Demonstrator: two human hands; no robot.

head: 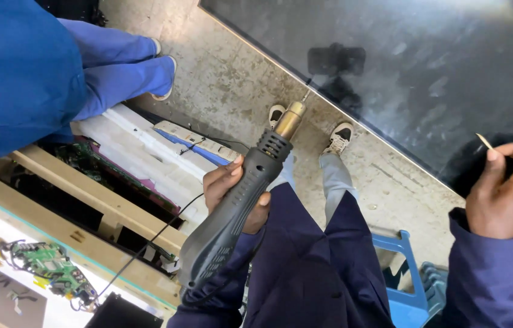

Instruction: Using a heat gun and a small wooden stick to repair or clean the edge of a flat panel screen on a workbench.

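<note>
heat gun (pixel 238 200) in left hand (pixel 232 191) fingers

Left hand (pixel 232 191) grips heat gun (pixel 238 206); right hand (pixel 508 194) pinches thin stick (pixel 484 141).

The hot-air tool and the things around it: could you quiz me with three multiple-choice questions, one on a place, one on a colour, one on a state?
1. Where does the tool's brass nozzle point?
A. at the dark glossy panel
B. at the green circuit board
C. at the blue stool

2. What colour is the tool's body?
A. red
B. dark grey
C. white

3. How is the right hand?
A. flat and open
B. pinching a thin stick
C. gripping the cord

Answers:
1 A, the hot-air tool in the left hand aims its nozzle at the edge of the dark panel.
2 B, its ribbed casing is dark grey.
3 B, the right hand pinches a thin stick.
</note>
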